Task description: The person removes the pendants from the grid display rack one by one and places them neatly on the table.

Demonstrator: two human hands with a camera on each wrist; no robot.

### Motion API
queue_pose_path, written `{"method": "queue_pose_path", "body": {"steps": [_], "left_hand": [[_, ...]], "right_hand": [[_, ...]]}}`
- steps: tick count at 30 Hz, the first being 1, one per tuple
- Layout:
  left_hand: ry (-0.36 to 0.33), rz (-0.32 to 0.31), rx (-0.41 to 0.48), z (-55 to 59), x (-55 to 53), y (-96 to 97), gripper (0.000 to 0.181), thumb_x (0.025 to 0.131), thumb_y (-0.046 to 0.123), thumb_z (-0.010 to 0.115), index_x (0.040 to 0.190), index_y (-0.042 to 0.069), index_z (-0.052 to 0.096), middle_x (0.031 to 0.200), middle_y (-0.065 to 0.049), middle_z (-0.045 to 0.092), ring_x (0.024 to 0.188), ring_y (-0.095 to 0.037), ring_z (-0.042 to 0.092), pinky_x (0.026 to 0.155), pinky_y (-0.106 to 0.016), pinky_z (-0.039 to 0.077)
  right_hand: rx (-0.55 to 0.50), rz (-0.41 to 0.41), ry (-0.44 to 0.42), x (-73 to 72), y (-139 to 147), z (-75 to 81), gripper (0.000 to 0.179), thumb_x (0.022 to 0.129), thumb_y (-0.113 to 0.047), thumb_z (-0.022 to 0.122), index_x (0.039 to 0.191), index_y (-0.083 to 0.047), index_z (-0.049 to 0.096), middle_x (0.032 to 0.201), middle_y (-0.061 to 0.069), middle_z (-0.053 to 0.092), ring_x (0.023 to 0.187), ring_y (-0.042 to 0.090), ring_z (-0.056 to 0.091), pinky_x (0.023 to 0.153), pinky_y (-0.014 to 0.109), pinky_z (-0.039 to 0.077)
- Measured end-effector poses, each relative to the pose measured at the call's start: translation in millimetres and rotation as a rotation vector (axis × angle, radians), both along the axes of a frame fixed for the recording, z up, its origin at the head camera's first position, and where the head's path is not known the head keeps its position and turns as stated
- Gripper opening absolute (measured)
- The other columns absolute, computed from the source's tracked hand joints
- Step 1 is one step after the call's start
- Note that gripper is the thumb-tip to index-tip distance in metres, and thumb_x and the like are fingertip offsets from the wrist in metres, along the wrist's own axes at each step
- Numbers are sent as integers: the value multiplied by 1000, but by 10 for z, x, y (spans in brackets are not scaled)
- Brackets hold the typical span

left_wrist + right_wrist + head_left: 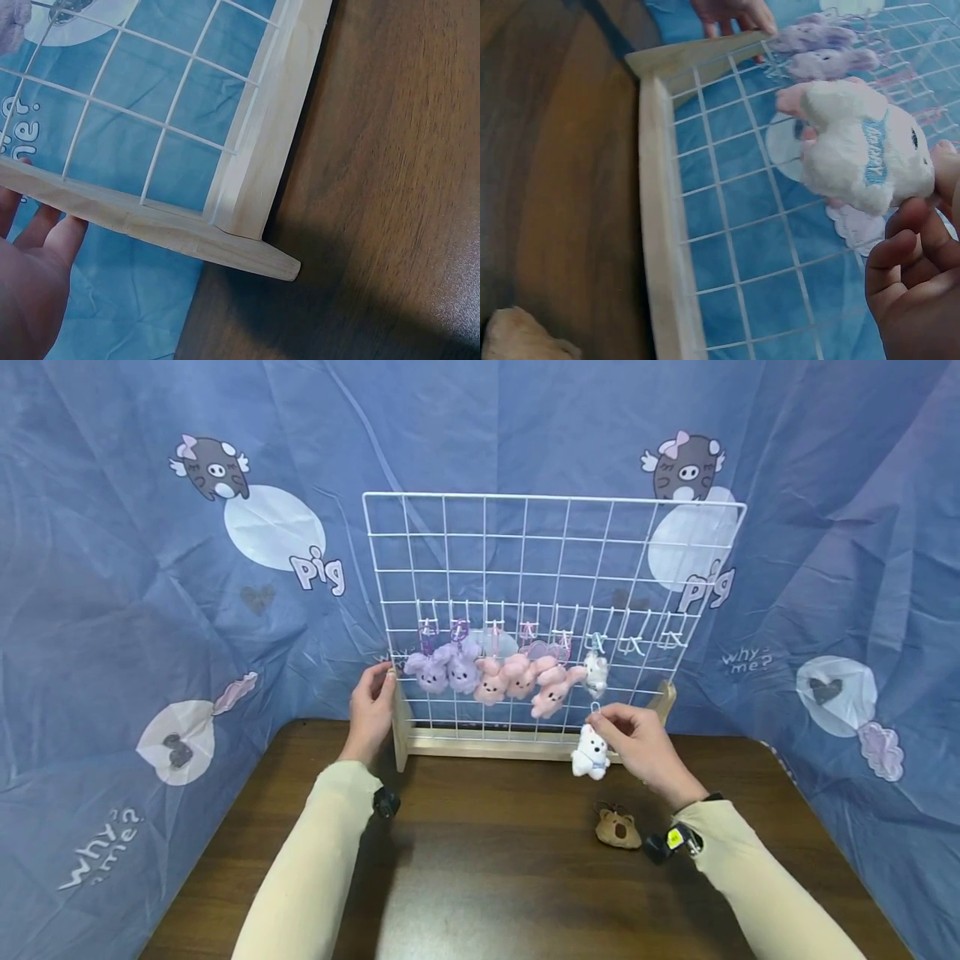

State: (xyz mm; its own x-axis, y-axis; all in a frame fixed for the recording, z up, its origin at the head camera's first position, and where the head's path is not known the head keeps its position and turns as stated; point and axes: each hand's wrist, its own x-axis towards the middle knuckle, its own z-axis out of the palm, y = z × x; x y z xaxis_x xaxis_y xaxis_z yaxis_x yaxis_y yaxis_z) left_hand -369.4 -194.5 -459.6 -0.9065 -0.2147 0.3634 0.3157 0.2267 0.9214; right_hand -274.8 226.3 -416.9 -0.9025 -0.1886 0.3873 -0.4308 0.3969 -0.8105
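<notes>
My right hand pinches a white plush bear keychain near its ring, in front of the lower right of a white wire grid rack. The right wrist view shows a blue ribbon with letters on the bear's body. My left hand holds the top of the rack's left wooden upright; in the left wrist view its fingers reach behind the wood. Two purple plush bunnies, several pink plush bunnies and one white plush hang on hooks along the grid.
A brown plush bear head lies on the brown wooden table, below my right hand. More white hooks stick out at the grid's right side. Blue printed cloth surrounds the table behind and at the sides.
</notes>
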Motion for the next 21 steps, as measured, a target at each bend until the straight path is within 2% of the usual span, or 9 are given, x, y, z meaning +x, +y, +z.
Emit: {"method": "queue_pose_path", "body": {"steps": [3, 11, 16, 21], "left_hand": [[7, 0, 4, 6, 4, 1, 36, 111, 21, 54, 141, 2, 59, 142, -22, 64, 133, -33, 59, 113, -48, 44], [10, -8, 14, -1, -14, -10, 36, 111, 23, 55, 141, 3, 60, 143, -21, 64, 134, -32, 59, 114, -48, 44], [7, -3, 14, -8, -7, -5, 37, 111, 22, 55, 142, 3, 59, 143, -21, 64, 135, -32, 58, 114, -48, 43], [-1, 6, 6, -9, -2, 1, 36, 111, 23, 55, 142, 4, 59, 142, -19, 64, 134, -32, 59, 113, -48, 44]], "right_hand": [[5, 18, -25, -1, -37, -90, 17, 104, -12, 67, 103, 2, 77, 85, 6, 73, 72, 7, 62, 64, 24, 56], [25, 58, -58, -14, -105, -360, 13, 102, -9, 69, 99, 1, 77, 77, 2, 66, 68, 9, 56, 60, 22, 46], [52, 85, -51, -22, -122, -546, 11, 101, -6, 68, 98, 1, 77, 79, 2, 66, 69, 5, 55, 61, 22, 46], [72, 117, -85, -23, -152, -657, 11, 101, -6, 69, 96, 0, 76, 78, 1, 64, 69, 5, 54, 62, 22, 46]]}}
